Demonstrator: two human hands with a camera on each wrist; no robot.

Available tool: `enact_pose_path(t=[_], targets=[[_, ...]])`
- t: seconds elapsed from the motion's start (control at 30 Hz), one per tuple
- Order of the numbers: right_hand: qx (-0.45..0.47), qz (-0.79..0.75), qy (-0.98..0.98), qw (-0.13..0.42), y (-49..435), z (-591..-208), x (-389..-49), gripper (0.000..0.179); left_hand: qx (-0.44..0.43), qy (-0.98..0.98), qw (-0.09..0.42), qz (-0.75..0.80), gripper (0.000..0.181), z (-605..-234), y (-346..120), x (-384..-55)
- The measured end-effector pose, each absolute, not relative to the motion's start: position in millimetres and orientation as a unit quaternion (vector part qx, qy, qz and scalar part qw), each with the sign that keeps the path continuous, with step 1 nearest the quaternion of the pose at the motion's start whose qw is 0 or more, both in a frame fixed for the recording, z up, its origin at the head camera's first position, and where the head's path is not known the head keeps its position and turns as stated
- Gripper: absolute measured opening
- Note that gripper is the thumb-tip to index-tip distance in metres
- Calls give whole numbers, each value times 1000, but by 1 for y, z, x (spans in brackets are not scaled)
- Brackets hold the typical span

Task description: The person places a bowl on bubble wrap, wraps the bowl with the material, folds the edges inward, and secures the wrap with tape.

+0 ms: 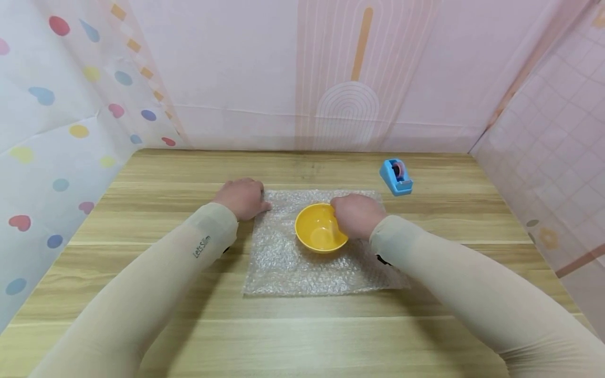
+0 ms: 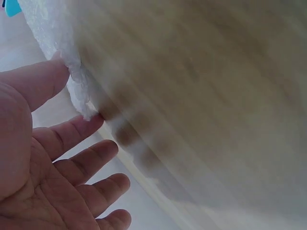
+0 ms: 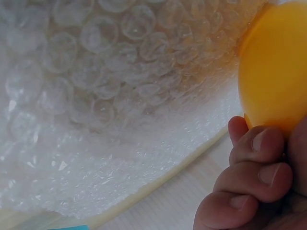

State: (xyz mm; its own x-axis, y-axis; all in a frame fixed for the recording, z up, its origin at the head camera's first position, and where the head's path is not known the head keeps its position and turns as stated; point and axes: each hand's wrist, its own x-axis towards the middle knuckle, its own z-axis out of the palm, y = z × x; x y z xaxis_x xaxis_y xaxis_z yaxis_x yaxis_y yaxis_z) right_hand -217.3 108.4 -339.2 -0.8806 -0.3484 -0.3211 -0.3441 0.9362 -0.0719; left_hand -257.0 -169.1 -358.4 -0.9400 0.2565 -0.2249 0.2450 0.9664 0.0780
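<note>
Left hand (image 1: pixel 241 199) at far-left corner of bubble wrap (image 1: pixel 279 262) laid flat on bench (image 1: pixel 302 336), likely to steady the sheet; grip spread, fingers loose and apart, thumb and forefinger touching the edge. Yellow bowl (image 1: pixel 314 226) is over the wrap's middle, mouth up, can't tell if base touches; right hand (image 1: pixel 357 215), fingers curled, grip pinching its right rim, probably for control; blue tape dispenser (image 1: pixel 400 187) stands beyond wrap's far-right corner, apparently clear of the work.
</note>
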Motion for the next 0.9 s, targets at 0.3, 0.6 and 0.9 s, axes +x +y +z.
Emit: enact_pose_path(t=[0.3, 0.6, 0.9], targets=[[-180, 0, 970, 162, 108, -341, -218, 31, 133, 984, 106, 59, 38, -358, -167, -260], [-192, 10, 968, 158, 108, -341, -219, 29, 117, 975, 99, 162, 20, -348, -166, -254], [-191, 4, 970, 153, 108, -340, -218, 25, 139, 958, 62, 244, 18, -338, -152, -240]])
